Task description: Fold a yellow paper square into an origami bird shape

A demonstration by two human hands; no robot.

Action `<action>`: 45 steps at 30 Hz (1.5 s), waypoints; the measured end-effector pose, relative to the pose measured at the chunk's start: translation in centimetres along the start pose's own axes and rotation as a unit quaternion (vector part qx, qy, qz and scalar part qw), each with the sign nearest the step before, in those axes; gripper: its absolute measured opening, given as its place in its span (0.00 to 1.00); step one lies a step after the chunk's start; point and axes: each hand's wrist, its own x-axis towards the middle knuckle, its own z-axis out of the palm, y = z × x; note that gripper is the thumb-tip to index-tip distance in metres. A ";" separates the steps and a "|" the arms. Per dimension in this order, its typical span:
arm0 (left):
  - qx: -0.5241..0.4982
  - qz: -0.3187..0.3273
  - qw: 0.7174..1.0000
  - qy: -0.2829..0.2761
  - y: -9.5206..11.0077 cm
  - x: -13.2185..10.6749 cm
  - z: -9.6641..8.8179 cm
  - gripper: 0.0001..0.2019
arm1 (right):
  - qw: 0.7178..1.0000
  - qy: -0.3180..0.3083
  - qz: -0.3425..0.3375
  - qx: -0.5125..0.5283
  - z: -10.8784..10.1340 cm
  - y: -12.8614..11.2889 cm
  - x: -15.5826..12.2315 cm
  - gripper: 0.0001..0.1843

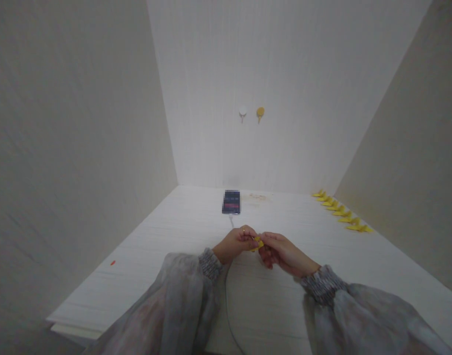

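My left hand and my right hand meet above the middle of a white table. Both pinch a small yellow folded paper piece between their fingertips. Most of the piece is hidden by my fingers. A ring shows on a finger of my left hand. Loose grey sleeves cover both arms to the wrists.
A phone lies flat beyond my hands, with a white cable running from it toward me. Several yellow folded paper pieces sit in a row along the right wall. Two small hooks hang on the back wall. A tiny red speck lies at left.
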 end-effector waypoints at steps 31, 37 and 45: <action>0.088 0.027 0.992 0.086 -0.3 0.3 -0.2 0.14 | 0.838 0.171 -0.327 -0.403 0.7 -1.8 -0.9 0.12; 0.151 0.040 0.982 0.108 -0.3 0.2 -0.6 0.14 | 0.834 0.209 -0.300 -0.414 0.4 -1.7 -0.7 0.10; 0.134 0.055 0.984 0.103 -0.3 0.3 -0.4 0.14 | 0.794 0.185 -0.293 -0.500 -0.1 -0.5 0.1 0.08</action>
